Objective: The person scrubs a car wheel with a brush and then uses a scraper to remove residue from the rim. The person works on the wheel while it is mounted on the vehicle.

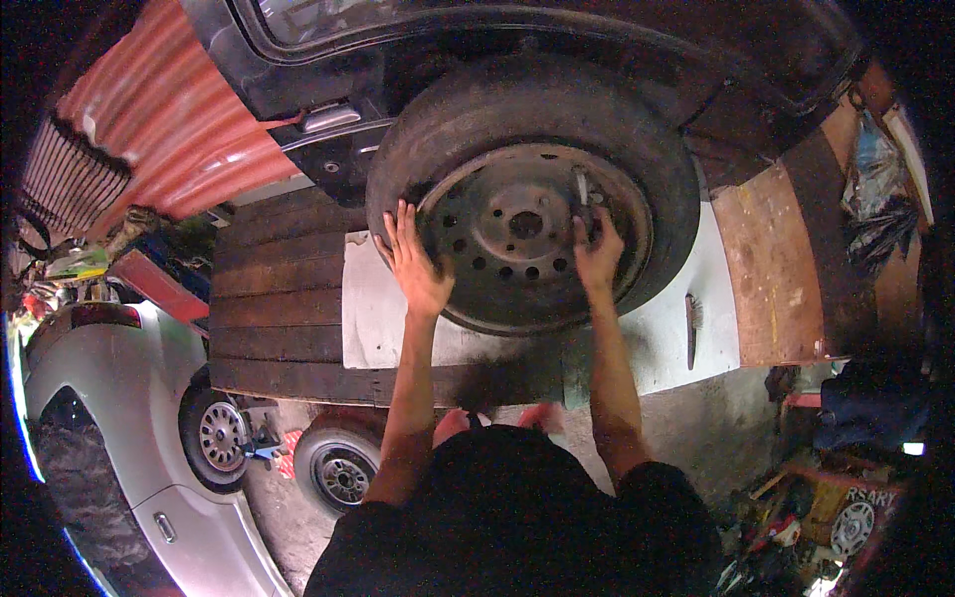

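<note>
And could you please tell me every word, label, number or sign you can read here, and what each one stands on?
Pale capital lettering on the brown panel at lower right: large enough to read, but I don't copy printed words.
Red-and-white patterned item beside the spare wheel: any print is too small to read.
Tyre on the steel wheel at the hands: no legible markings.

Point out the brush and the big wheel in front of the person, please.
Brush (690,336): head view, on the middle of its handle.
Big wheel (501,231): head view, on the metal centre, beside its middle hole.
</note>
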Motion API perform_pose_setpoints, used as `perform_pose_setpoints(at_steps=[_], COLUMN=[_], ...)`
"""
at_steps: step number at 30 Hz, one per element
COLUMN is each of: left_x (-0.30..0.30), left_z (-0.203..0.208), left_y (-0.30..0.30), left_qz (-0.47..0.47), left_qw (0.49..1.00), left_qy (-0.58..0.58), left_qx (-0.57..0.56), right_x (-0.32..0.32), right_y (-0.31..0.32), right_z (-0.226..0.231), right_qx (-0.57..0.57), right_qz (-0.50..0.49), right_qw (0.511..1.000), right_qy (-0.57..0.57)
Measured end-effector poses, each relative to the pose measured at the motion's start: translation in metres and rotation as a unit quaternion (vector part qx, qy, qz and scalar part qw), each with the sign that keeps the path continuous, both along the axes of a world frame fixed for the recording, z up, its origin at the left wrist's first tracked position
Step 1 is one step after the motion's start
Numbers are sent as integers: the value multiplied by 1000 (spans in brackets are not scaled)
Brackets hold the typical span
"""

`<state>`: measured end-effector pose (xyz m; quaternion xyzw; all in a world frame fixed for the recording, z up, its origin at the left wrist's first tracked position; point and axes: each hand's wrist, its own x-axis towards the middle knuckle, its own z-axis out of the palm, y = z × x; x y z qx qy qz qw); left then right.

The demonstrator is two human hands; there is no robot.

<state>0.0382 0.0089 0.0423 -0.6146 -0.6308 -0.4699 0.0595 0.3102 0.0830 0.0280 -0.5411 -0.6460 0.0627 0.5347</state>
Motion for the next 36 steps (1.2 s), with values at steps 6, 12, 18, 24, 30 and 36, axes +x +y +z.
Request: perform_pose_setpoints(at_steps=[6, 12, 18, 24, 30, 36], left_x=[-3, -1, -10, -7, -3, -3], left_z=[-2, 4, -8, -8, -11, -11], left_y=[-2, 1, -5, -2, 0, 0], left_qz=[-4, -21, -36, -36, -19, 9], left_qw=[1000, 1000, 999, 999, 1000, 1000], left_qy=[-7, -3, -4, -3, -7, 2], left_qx=[-8, 7, 0, -28, 20, -1], right_x=[16, -17, -27, -36, 1, 24], right_y=[-3, 20, 14, 8, 2, -12], right_z=[12, 25, 11, 17, 11, 3], right_qx=[-31, -129, -18, -110, -144, -134], right_qz=[38, 39, 66, 13, 55, 30], right_qw=[999, 991, 994, 994, 987, 989], right_qy=[-1, 24, 84, 27, -43, -61])
